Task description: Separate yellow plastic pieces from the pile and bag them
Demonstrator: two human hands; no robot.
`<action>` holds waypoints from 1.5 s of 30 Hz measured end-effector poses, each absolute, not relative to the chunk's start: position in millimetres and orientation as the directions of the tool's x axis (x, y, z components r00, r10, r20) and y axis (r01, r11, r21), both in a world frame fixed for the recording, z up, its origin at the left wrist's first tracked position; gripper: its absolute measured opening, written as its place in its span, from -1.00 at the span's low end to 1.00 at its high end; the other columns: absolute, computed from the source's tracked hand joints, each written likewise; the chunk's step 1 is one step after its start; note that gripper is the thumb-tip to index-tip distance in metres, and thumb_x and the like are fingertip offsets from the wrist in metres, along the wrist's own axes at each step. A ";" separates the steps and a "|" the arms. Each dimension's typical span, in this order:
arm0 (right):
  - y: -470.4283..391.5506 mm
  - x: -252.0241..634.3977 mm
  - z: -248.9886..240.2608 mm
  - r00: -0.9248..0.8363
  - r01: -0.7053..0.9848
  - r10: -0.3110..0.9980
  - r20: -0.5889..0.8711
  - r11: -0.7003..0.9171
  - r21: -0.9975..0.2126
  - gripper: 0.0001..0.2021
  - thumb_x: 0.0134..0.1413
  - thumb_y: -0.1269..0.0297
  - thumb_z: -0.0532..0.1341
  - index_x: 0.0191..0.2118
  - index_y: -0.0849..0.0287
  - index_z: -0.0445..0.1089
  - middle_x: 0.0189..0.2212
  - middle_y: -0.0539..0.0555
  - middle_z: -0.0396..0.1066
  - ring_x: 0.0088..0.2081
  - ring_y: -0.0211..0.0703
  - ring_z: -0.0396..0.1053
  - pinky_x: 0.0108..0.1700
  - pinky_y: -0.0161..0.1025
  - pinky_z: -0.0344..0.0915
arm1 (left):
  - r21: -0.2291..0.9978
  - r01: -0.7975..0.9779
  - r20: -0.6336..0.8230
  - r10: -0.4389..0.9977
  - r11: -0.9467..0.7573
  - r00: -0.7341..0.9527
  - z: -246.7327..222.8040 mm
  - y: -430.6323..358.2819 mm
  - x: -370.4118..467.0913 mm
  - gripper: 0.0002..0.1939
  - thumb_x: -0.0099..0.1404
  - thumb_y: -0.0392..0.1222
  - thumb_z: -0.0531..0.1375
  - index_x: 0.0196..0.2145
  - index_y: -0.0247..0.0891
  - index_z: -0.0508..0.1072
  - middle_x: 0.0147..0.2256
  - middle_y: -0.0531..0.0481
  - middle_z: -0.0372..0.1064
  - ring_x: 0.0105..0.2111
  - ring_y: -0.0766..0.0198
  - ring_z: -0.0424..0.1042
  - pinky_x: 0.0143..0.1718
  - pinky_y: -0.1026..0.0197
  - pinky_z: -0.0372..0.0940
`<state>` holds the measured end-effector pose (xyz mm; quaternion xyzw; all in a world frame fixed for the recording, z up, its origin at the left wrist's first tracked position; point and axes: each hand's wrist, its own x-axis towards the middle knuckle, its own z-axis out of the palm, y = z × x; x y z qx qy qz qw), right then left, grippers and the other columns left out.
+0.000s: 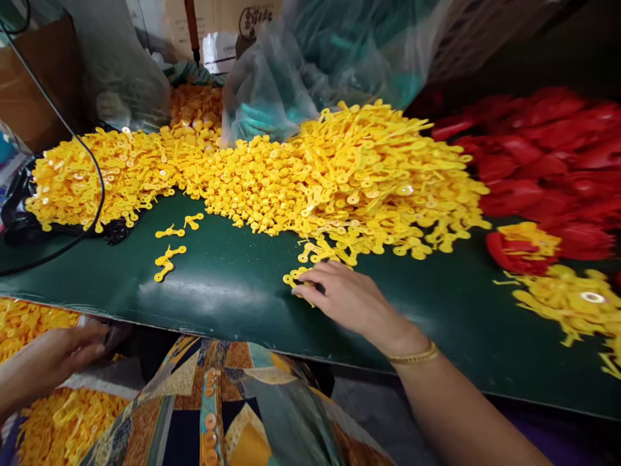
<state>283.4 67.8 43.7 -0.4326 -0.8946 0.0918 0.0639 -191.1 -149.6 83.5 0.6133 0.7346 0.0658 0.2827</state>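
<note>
My right hand (339,294) is over the green table (233,285), its thumb and fingers closed round a small yellow plastic piece (291,278) near the front of the large yellow pile (369,168). Below the table's front edge at the left, my left hand (80,349) hangs above a container of yellow pieces (72,421). Its fingers are partly curled and blurred, and whether they hold anything is unclear. A few loose yellow pieces (167,262) lie on the table left of centre.
Red plastic parts (548,168) are heaped at the right, with more yellow pieces (577,298) in front of them. Clear plastic bags (310,71) stand behind the pile. A black cable (92,155) curves across the left side. Cardboard boxes (213,26) are at the back.
</note>
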 end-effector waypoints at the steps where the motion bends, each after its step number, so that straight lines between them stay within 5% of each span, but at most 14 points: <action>1: 63.8 279.6 37.8 -0.625 0.769 0.779 0.059 0.626 -0.131 -0.80 0.16 0.15 0.20 -0.40 0.10 0.48 -0.38 0.07 0.49 -0.24 -0.06 0.38 -0.21 -0.19 0.20 | 0.410 0.885 -0.327 0.941 0.220 -0.082 79.0 -142.9 -188.2 -0.66 0.21 0.12 0.19 -0.15 -0.03 0.57 -0.18 0.00 0.56 -0.16 0.03 0.51 -0.14 0.15 0.39; 5: 61.8 259.7 16.6 -0.661 0.746 0.734 0.158 0.666 0.028 -0.78 0.16 0.26 0.21 -0.49 0.14 0.43 -0.45 0.11 0.42 -0.28 -0.02 0.33 -0.17 -0.14 0.15 | 0.282 0.949 -0.089 0.989 0.142 -0.122 55.3 -81.7 -156.7 -0.55 0.36 0.07 0.03 0.08 -0.17 0.41 -0.02 -0.15 0.43 0.00 0.03 0.40 0.07 0.02 0.27; 9: 73.6 250.2 9.9 -0.733 0.672 0.656 0.180 0.739 0.042 -0.76 0.19 0.30 0.17 -0.50 0.15 0.41 -0.48 0.10 0.40 -0.30 -0.02 0.31 -0.18 -0.13 0.12 | 0.165 0.979 -0.049 0.992 0.119 -0.113 33.6 -29.5 -134.5 -0.61 0.32 0.05 0.14 0.00 -0.21 0.39 -0.09 -0.16 0.39 -0.03 0.06 0.38 0.01 0.07 0.27; 19: 75.2 217.4 10.4 -0.748 0.583 0.591 0.303 0.803 -0.124 -0.74 0.29 0.23 0.08 -0.39 0.15 0.41 -0.42 0.11 0.46 -0.32 -0.07 0.35 -0.24 -0.17 0.15 | 0.208 0.960 -0.094 0.981 0.186 -0.169 27.0 1.6 -107.7 -0.70 0.27 -0.19 0.16 -0.03 -0.21 0.30 -0.23 -0.06 0.43 -0.17 0.13 0.43 -0.17 0.15 0.28; 25: 80.3 202.7 1.3 -0.758 0.564 0.577 0.304 0.814 -0.140 -0.75 0.31 0.25 0.07 -0.38 0.14 0.39 -0.46 0.09 0.43 -0.36 -0.10 0.36 -0.33 -0.21 0.09 | 0.139 0.912 0.115 0.908 0.387 -0.403 39.6 17.8 -138.4 -0.66 0.31 -0.15 0.12 0.02 -0.27 0.32 -0.08 -0.22 0.36 -0.08 0.02 0.40 -0.11 0.06 0.29; 33: 80.2 195.3 -6.9 -0.784 0.547 0.534 0.315 0.835 -0.053 -0.76 0.33 0.26 0.07 -0.35 0.18 0.38 -0.43 0.10 0.38 -0.33 -0.09 0.30 -0.28 -0.19 0.11 | 0.188 0.982 0.179 0.984 -0.027 -0.008 37.6 93.6 -94.3 -0.66 0.42 -0.16 0.01 0.05 -0.26 0.40 -0.01 -0.18 0.37 0.00 0.07 0.34 0.06 0.11 0.19; 45: 78.6 204.1 -3.6 -0.798 0.517 0.538 0.270 0.843 -0.151 -0.89 0.25 0.36 0.15 -0.31 0.14 0.40 -0.40 0.10 0.39 -0.31 -0.08 0.34 -0.27 -0.19 0.22 | 0.241 0.969 0.137 0.990 -0.057 0.024 1.7 127.5 -53.9 -0.83 0.33 -0.25 0.12 -0.13 -0.26 0.43 -0.16 -0.17 0.38 -0.11 0.08 0.33 -0.05 0.08 0.21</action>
